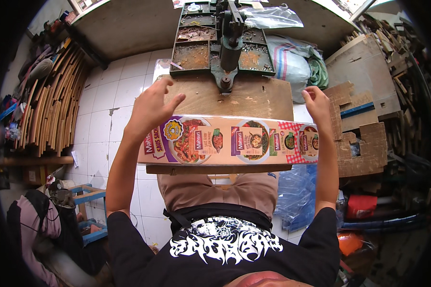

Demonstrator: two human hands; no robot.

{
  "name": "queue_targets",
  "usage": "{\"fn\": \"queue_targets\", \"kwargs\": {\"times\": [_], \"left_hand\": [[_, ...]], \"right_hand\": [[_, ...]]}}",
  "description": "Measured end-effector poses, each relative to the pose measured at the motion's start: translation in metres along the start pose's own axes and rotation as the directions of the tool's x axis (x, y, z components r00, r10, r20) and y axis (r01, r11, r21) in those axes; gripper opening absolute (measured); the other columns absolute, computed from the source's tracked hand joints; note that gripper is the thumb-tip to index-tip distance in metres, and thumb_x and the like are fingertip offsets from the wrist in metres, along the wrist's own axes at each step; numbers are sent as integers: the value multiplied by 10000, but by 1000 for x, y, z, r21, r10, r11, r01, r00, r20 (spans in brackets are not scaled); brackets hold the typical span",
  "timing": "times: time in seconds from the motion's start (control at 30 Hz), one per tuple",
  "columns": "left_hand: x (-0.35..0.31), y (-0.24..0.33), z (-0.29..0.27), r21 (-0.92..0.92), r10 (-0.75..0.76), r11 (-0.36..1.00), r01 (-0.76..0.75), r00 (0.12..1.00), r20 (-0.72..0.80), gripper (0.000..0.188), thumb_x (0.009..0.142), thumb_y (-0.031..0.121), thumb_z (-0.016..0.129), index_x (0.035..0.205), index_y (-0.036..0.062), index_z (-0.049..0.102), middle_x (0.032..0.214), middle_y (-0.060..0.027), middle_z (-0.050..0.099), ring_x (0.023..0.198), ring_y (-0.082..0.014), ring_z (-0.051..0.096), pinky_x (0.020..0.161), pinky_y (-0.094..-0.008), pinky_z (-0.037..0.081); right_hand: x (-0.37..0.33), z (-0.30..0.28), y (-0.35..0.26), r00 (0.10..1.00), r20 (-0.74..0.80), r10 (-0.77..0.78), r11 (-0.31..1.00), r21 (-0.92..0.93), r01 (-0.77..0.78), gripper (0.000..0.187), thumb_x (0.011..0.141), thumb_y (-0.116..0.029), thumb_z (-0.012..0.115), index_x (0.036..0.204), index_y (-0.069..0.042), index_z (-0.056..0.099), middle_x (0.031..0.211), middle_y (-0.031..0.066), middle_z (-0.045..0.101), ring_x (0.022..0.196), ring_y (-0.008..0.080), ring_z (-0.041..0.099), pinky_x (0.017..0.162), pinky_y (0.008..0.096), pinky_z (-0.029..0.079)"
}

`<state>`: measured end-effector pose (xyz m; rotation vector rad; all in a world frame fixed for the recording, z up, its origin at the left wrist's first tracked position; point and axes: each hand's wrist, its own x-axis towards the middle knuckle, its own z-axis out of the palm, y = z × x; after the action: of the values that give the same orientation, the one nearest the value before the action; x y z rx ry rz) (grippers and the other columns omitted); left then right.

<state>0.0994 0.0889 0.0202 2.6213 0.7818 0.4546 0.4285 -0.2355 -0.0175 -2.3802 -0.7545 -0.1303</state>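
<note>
A long printed panel (225, 160) with pictures of food bowls lies across the near side of the wooden table (244, 103), just in front of my lap. My left hand (153, 104) is raised by the panel's far left corner, thumb and fingers apart, holding nothing. Past the panel's far right edge, my right hand (317, 106) hovers with bent fingers; no object shows in it. Both hands look apart from the panel, though my right forearm covers its right end. Beyond the panel stands a dark green metal press (230, 55), its foot on the wood.
Divided trays (190, 55) of small metal bits flank the press. A clear plastic bag (273, 17) lies over the right one. Stacked wooden strips (52, 100) line the left, near a blue frame (92, 233). Notched boards (361, 153) and a woven sack (289, 62) stand at right.
</note>
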Motion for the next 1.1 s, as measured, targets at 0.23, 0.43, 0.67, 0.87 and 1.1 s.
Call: {"fn": "queue_targets", "kwargs": {"times": [0.23,0.43,0.67,0.87,1.1], "left_hand": [[77,25,53,-89,20,996,-8,991,136,308,863,298,629,961,6,654,849,-187,693,832,-317,683,755,-395,522],[101,-18,105,-441,-209,897,26,904,-373,220,859,229,642,852,11,674,670,-106,675,603,-202,654,606,-327,510],[99,-21,109,-515,-206,857,25,932,-298,209,846,234,636,829,32,688,679,-122,686,635,-256,683,629,-355,533],[102,-24,116,-523,-171,852,1,946,-277,176,841,201,644,832,32,691,668,-122,682,622,-244,678,614,-342,527],[103,-30,116,-549,-215,834,49,946,-242,190,845,196,647,827,10,681,659,-122,673,595,-219,660,599,-329,515]], "right_hand": [[55,74,-79,962,94,-256,952,-145,268,170,847,-230,644,934,-103,716,927,96,707,874,293,678,767,395,526],[49,100,-107,964,33,-264,964,-4,264,160,841,-205,651,928,-88,717,911,101,699,851,285,675,752,393,520],[10,109,-146,932,13,-363,897,276,345,133,807,-115,693,898,-18,700,835,124,670,729,255,656,674,331,514],[1,139,-145,883,-76,-462,790,418,449,108,781,-55,681,862,14,668,788,128,629,744,249,628,672,331,496],[22,127,-140,989,63,-137,908,407,100,134,806,-117,687,890,-20,726,819,115,686,696,241,657,677,335,514]]}}
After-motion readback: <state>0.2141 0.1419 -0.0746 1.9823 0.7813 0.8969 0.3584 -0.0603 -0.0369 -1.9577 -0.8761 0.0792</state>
